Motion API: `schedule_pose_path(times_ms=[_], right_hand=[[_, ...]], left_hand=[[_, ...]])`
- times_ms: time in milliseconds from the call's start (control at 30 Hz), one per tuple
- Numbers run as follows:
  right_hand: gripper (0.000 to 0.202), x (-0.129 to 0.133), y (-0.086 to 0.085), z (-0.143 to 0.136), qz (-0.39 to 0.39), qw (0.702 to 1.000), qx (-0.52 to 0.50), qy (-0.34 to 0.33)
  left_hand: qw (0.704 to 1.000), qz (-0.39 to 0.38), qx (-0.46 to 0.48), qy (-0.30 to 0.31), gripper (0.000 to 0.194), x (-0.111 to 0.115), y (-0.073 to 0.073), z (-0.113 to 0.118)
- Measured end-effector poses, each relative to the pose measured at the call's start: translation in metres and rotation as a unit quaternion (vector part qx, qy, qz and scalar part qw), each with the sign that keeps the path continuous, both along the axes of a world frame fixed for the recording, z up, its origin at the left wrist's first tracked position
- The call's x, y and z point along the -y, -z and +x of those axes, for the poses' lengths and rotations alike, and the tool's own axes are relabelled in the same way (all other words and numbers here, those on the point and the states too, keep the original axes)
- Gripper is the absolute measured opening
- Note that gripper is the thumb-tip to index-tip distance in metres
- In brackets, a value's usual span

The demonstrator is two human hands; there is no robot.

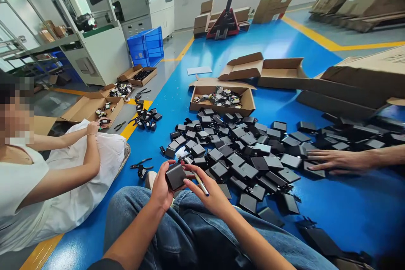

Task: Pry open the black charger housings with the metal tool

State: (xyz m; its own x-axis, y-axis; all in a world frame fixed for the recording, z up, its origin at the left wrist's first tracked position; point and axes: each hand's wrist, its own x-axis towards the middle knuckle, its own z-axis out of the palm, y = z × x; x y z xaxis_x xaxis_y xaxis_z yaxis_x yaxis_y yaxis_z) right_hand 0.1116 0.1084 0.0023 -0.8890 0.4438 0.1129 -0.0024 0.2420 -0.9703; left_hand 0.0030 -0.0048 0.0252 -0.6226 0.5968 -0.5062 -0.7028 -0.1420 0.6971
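My left hand (162,187) is closed around a black plastic box (176,176), held tilted above my lap. In my right hand (212,194) is a slim silver pen-like tool (200,180), lying between thumb and fingers; its tip is hidden behind the box. The right fingertips come close to the box's right edge, and I cannot tell whether they touch it. Just beyond my knees spreads a big heap of similar black boxes (236,159) on the blue floor.
At left a seated person (63,168) handles a small part. Another person's hand (335,160) reaches into the heap from the right. A cardboard box of parts (221,99) stands behind the heap. Pliers (141,163) lie left of my knee. A blue crate (145,46) stands farther back.
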Motion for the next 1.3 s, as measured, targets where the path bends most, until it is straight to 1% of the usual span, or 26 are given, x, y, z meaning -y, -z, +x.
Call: schedule_pose_path(times_ms=[67,133,267,333,400,467,500,567,600,667,733,800,867,900,967,1067,1100,1167,1233,1300], right_hand=[[0.043,0.003,0.002,-0.002,-0.027,1.0,0.001,0.006],[0.044,0.005,0.003,-0.003,-0.034,0.999,-0.004,0.008],[0.045,0.01,0.003,0.0,-0.002,1.0,-0.003,0.024],[0.045,0.014,0.004,0.001,-0.008,0.999,0.014,0.034],[0.045,0.016,0.006,0.001,-0.036,0.998,0.026,0.041],[0.044,0.015,0.008,0.001,-0.046,0.997,0.023,0.062],[0.043,0.014,0.008,0.002,-0.03,0.996,0.014,0.081],[0.041,0.009,0.007,0.004,0.045,0.99,-0.012,0.13],[0.038,0.006,0.005,0.005,0.095,0.983,-0.025,0.152],[0.033,0.002,0.002,0.007,0.185,0.965,-0.052,0.178],[0.033,0.002,-0.002,0.01,0.242,0.952,-0.076,0.172],[0.041,0.004,-0.006,0.011,0.267,0.951,-0.086,0.13],[0.052,0.007,-0.009,0.012,0.269,0.957,-0.081,0.075],[0.056,0.008,-0.01,0.012,0.267,0.959,-0.078,0.06],[0.062,0.009,-0.012,0.012,0.264,0.96,-0.073,0.052],[0.063,0.007,-0.013,0.013,0.26,0.962,-0.058,0.055],[0.063,0.006,-0.013,0.013,0.262,0.962,-0.052,0.057],[0.063,0.004,-0.012,0.014,0.283,0.955,-0.043,0.072],[0.062,0.004,-0.011,0.015,0.324,0.941,-0.032,0.09],[0.061,0.006,-0.01,0.015,0.36,0.928,-0.015,0.092]], left_hand=[[1.0,0.011,-0.006,-0.004,0.039,0.001,0.001,-0.002],[0.999,0.03,-0.016,-0.006,0.04,0.001,0.003,-0.002],[0.996,0.065,-0.057,0.002,0.038,-0.001,0.01,0.005],[0.994,0.052,-0.091,0.009,0.035,-0.002,0.013,0.008],[0.991,0.028,-0.128,0.007,0.032,-0.002,0.016,0.009],[0.986,0.004,-0.165,0.002,0.032,-0.002,0.018,0.008],[0.984,-0.008,-0.18,0.0,0.034,-0.001,0.018,0.008],[0.98,-0.026,-0.196,0.007,0.042,-0.001,0.019,0.007],[0.981,-0.027,-0.192,0.025,0.047,-0.001,0.019,0.008],[0.982,-0.016,-0.17,0.08,0.06,-0.002,0.02,0.011],[0.982,-0.006,-0.148,0.118,0.07,-0.003,0.023,0.014],[0.984,-0.002,-0.136,0.112,0.076,-0.004,0.026,0.015],[0.986,0.003,-0.13,0.102,0.082,-0.005,0.029,0.012],[0.986,0.006,-0.127,0.105,0.083,-0.006,0.031,0.01],[0.984,0.011,-0.129,0.122,0.082,-0.006,0.033,0.007],[0.979,0.003,-0.148,0.138,0.072,-0.002,0.031,0.004],[0.975,-0.006,-0.173,0.139,0.071,0.0,0.028,0.003],[0.955,-0.024,-0.265,0.131,0.074,0.006,0.022,0.0],[0.919,-0.018,-0.377,0.114,0.081,0.012,0.015,-0.002],[0.89,0.012,-0.447,0.094,0.086,0.017,0.01,-0.003]])
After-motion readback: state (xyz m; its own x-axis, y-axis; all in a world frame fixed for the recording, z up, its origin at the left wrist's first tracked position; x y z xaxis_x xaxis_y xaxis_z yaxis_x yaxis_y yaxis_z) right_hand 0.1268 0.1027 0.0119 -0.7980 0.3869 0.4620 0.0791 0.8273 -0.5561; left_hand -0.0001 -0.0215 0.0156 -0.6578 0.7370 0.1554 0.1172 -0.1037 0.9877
